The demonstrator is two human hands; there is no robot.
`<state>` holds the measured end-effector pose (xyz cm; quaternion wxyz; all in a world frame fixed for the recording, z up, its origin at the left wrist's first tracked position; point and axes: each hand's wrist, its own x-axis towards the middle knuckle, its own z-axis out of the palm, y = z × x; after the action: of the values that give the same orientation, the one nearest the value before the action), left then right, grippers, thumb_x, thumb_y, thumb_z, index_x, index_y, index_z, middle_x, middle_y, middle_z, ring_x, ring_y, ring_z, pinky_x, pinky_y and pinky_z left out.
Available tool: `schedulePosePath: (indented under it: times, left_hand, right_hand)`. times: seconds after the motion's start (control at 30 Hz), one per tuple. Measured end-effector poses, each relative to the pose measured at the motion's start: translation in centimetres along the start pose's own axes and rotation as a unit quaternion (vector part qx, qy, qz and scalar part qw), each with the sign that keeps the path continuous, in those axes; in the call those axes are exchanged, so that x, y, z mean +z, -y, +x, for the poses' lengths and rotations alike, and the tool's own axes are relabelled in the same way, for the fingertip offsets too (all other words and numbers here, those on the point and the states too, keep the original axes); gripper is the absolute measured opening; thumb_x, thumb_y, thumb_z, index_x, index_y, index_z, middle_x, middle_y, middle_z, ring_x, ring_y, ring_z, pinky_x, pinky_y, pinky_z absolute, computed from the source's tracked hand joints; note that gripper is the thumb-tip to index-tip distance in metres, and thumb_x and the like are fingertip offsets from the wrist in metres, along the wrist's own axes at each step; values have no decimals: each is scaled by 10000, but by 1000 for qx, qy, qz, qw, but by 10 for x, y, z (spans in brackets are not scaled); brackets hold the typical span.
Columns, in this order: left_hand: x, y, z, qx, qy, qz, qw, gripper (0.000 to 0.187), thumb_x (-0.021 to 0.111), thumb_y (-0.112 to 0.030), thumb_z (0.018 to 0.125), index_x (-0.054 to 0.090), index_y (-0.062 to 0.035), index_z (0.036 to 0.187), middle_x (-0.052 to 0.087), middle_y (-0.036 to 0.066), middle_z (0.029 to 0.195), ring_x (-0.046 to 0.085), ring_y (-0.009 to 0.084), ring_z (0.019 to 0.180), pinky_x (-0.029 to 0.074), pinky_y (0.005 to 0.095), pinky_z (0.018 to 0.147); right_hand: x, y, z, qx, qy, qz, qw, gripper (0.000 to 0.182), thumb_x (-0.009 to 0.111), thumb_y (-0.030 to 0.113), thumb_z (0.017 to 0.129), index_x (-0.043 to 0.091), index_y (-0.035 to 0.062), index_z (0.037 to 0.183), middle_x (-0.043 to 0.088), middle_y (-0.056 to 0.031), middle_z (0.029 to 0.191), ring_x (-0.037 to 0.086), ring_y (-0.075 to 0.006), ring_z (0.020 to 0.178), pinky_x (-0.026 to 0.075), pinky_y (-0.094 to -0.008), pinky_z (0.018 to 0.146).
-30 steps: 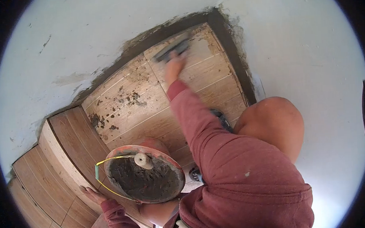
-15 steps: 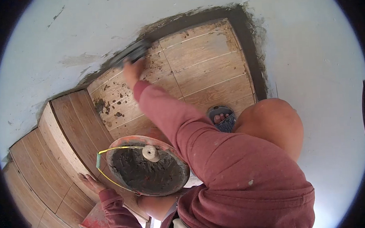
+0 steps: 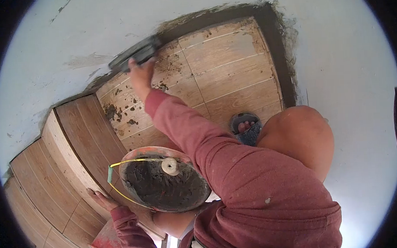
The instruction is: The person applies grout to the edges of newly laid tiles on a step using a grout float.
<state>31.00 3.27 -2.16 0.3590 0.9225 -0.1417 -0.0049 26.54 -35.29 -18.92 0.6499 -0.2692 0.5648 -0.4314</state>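
Note:
My right hand (image 3: 141, 78) is closed around a plastering trowel (image 3: 137, 54), its blade pressed along the foot of the wall. The trowel is somewhat blurred, and its handle is mostly hidden by my fingers. Beyond it runs a band of wet grey mortar (image 3: 212, 19), which turns the corner and follows the right wall. My left hand (image 3: 103, 200) lies with fingers stretched on the edge of a wood-look tiled step (image 3: 72, 154). Beside that hand stands a bucket (image 3: 134, 153) of dark mortar (image 3: 165, 186) with a yellow wire handle and a round pale grip or roll (image 3: 170, 166).
Mortar crumbs (image 3: 113, 111) lie scattered over the tiled landing (image 3: 227, 57). My sandalled foot (image 3: 246, 127) and bent knee (image 3: 297, 133) are near the right wall (image 3: 350, 75). More steps descend at the lower left, where a red container (image 3: 107, 241) partly shows.
My right hand and the trowel have shifted a little left along the wall. The whole view has moved slightly. My left hand stays on the step edge.

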Motion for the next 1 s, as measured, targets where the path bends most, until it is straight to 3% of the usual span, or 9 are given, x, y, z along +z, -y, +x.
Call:
schedulePosePath:
  times: [0.13, 0.23, 0.3, 0.37, 0.43, 0.53, 0.77, 0.83, 1.0]
  left_hand:
    - [-1, -3, 0, 2, -3, 32, 999, 632, 369, -420, 840, 212, 22, 1264, 209, 154, 1321, 177, 246, 1235, 128, 363, 1009]
    - [-2, -2, 2, -7, -1, 40, 999, 641, 369, -427, 837, 206, 21, 1266, 210, 157, 1320, 172, 251, 1236, 123, 363, 1010]
    - [-7, 14, 5, 7, 7, 32, 999, 643, 367, -430, 837, 207, 21, 1266, 209, 160, 1321, 172, 252, 1237, 120, 364, 1010]
    - [-7, 14, 6, 18, 15, 27, 999, 644, 366, -432, 837, 208, 21, 1266, 207, 163, 1321, 171, 253, 1237, 117, 364, 1011]
    - [-7, 14, 4, 23, 12, 31, 999, 641, 362, -430, 838, 207, 22, 1266, 205, 170, 1321, 172, 256, 1236, 114, 365, 1011]
    - [-7, 10, 4, 17, 11, 47, 999, 647, 358, -436, 837, 204, 22, 1268, 205, 172, 1321, 176, 257, 1235, 115, 365, 1011]
    - [-2, -1, 2, -1, 0, 62, 998, 650, 348, -445, 838, 202, 18, 1271, 210, 169, 1321, 183, 259, 1233, 121, 362, 1009]
    - [-6, 12, 4, 14, 5, 37, 999, 625, 351, -420, 845, 208, 15, 1270, 214, 164, 1320, 183, 253, 1235, 119, 362, 1010]
    - [-2, 2, 0, 6, -4, -16, 1000, 595, 358, -385, 849, 215, 11, 1269, 217, 159, 1321, 180, 246, 1238, 114, 365, 1011]
  right_hand:
    - [-31, 27, 22, -25, -42, 53, 997, 762, 561, 267, 764, 106, -135, 1225, 232, -318, 1242, 250, -362, 1178, 201, -358, 984]
    - [1, -11, 10, -59, -30, -4, 998, 561, 515, 73, 774, 182, -40, 1211, 313, -189, 1193, 396, -269, 1039, 446, -362, 764]
    - [29, -12, -31, 9, 23, -127, 992, 588, 551, 112, 760, 201, -63, 1200, 330, -211, 1186, 377, -289, 1054, 328, -362, 904]
    - [29, -9, -32, 96, 86, 47, 991, 708, 587, 171, 740, 145, -111, 1215, 305, -244, 1208, 330, -311, 1105, 193, -353, 984]
    - [14, 4, -10, -37, -75, -108, 991, 737, 587, 204, 747, 125, -119, 1221, 309, -246, 1204, 357, -313, 1082, 293, -362, 933]
    - [-70, 46, 58, -89, -84, 47, 991, 577, 512, 182, 800, 200, -78, 1210, 368, -220, 1163, 459, -290, 946, 444, -342, 752]
    - [-19, -7, 26, -75, -72, -21, 994, 506, 537, 171, 776, 309, -69, 1160, 413, -202, 1145, 457, -310, 973, 357, -364, 863]
    - [27, -40, -6, 90, -29, -199, 975, 592, 600, 188, 726, 303, -94, 1154, 377, -218, 1173, 370, -294, 1087, 281, -359, 924]
    - [3, -27, 16, -6, -106, -176, 979, 488, 601, 179, 731, 395, -13, 1130, 472, -157, 1090, 477, -254, 960, 347, -356, 874]
